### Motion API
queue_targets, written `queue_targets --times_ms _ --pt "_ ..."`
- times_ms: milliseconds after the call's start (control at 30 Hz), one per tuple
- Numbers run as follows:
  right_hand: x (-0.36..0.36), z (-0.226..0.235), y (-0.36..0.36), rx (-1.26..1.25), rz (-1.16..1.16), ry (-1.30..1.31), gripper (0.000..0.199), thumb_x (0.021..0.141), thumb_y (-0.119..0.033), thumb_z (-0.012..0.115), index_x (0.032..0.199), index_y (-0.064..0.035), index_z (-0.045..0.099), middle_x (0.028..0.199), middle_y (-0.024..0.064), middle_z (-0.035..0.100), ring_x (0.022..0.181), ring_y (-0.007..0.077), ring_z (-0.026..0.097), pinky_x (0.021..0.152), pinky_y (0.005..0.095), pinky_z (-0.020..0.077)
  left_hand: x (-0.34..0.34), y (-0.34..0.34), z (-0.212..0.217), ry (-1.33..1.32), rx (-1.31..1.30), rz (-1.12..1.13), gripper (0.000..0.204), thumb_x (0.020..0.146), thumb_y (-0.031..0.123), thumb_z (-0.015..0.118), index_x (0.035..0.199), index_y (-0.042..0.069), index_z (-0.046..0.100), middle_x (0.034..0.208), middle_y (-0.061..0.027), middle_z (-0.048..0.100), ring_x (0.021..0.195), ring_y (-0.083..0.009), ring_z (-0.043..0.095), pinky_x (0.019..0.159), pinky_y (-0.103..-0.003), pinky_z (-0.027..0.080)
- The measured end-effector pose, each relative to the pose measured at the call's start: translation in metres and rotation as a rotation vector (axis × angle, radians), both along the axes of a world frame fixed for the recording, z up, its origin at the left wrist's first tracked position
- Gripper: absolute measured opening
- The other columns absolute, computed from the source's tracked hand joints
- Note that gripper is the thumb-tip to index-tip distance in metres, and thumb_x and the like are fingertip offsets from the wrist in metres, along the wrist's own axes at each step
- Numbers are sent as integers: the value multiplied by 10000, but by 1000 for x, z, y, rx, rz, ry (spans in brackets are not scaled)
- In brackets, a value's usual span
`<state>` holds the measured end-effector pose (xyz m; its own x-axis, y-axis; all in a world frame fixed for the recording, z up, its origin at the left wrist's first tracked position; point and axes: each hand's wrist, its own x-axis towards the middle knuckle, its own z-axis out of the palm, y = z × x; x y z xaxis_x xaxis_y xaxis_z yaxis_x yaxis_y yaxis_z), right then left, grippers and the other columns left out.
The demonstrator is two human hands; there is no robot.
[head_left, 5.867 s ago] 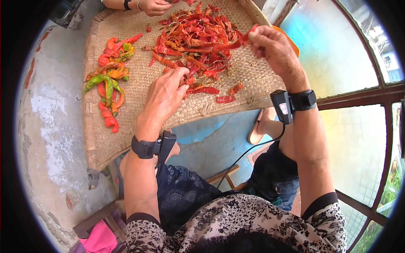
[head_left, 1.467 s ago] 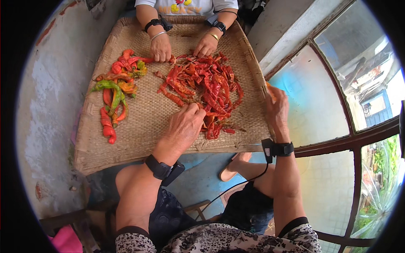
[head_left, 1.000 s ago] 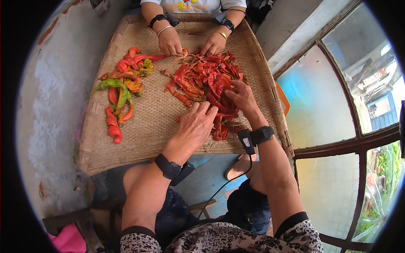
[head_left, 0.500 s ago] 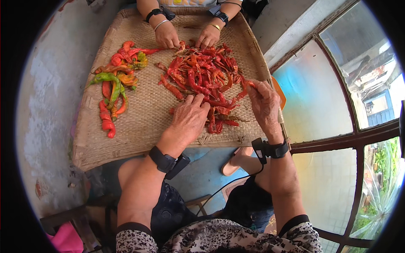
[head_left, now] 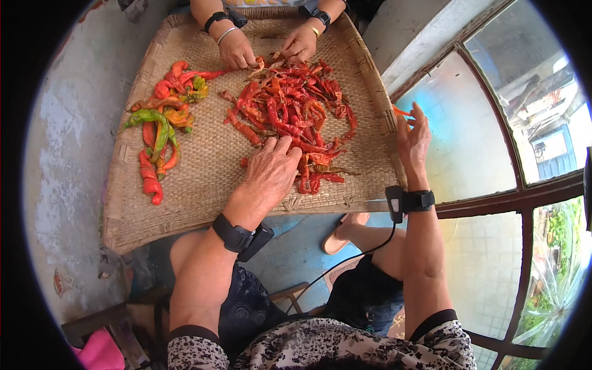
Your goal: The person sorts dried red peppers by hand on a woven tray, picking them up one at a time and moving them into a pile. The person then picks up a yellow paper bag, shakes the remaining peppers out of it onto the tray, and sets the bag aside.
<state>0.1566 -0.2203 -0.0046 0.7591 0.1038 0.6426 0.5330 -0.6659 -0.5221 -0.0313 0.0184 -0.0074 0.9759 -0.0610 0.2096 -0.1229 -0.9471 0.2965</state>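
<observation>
A heap of dried red chili peppers [head_left: 308, 111] lies on a woven bamboo tray [head_left: 206, 166]. At the heap's near left edge is my left hand [head_left: 269, 169], its fingers curled down over the chilies; a red one runs out from beneath the fingertips, which are partly hidden. My right hand [head_left: 414, 143] is past the tray's right rim, beside an orange container [head_left: 402, 111] mostly hidden behind the tray and hand. Its fingers are apart, and I see no chili in them. Fresher red, green and orange peppers [head_left: 161, 129] form a group on the left.
Across the tray, another person's hands [head_left: 237, 49] work at the heap's far edge, fingers pinched around chilies. A framed window [head_left: 468, 135] stands close at my right, a plastered wall [head_left: 68, 154] at the left. A black cable [head_left: 333, 268] hangs from my right wrist device.
My right hand has moved right, off the heap and over the tray's rim; the red chili it held no longer shows. My left hand stays almost in place. The other person's right-side hand lifted slightly.
</observation>
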Motion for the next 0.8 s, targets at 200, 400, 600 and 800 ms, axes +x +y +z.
queue_targets --times_ms 200,400,600,800 --pt "-34 1 42 -570 407 220 243 810 -35 586 1047 -53 634 1005 157 586 947 358 576 794 427 486 4 -2 -2 -3 16 2 259 791 78 602 1037 9 561 1092 -132 511 997 -321 501 834 -415 474" --pt "-26 -18 48 -740 387 182 138 791 -15 565 921 -46 600 1016 145 559 959 354 557 785 444 488 5 -5 -3 12 16 6 237 791 75 605 1014 5 562 1069 -122 511 997 -311 495 827 -415 473" --pt "-27 -9 48 -540 408 225 72 812 -35 550 882 -35 570 928 184 566 851 384 580 737 454 493 5 -7 -2 26 20 17 233 788 79 616 1002 1 564 1061 -129 515 994 -314 496 817 -422 473" --pt "-38 -13 44 -713 375 180 98 807 -19 539 889 -44 588 955 195 570 877 362 593 745 459 501 5 -9 -1 12 43 17 226 794 89 614 996 -1 565 1063 -133 516 996 -312 498 828 -429 467"
